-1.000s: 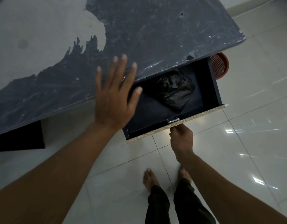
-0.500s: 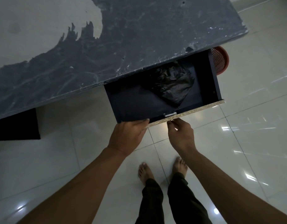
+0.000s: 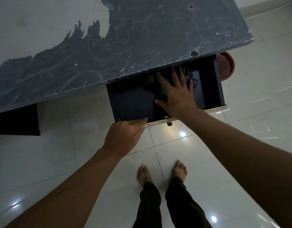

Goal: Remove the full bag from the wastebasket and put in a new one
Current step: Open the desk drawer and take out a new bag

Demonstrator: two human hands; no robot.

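The person is reaching into the open drawer (image 3: 133, 102) to fetch a fresh bag (image 3: 190, 76), judging by the task. The right hand (image 3: 176, 92) is lying inside the drawer with fingers spread and nearly straight, resting on top of the crumpled black bag at the drawer's back, partly under the desk (image 3: 142, 38) edge; it is not yet closing on anything. The left hand (image 3: 125, 135) is gripping the drawer's front edge at its near left corner, thumb along the top, fingers hidden below the board.

To do this well, the left hand should be steadying the drawer so it neither slides shut nor tips while the right gathers plastic. The film looks thin and slippery, so curling all the fingers to bunch a good fold is likely safer than pinching one corner. Whether this is one bag or several balled together cannot be told, so lifting slowly would help in separating a single one. The red basket (image 3: 225, 66) is standing on the floor just beyond the drawer's right side, half hidden by the desk.
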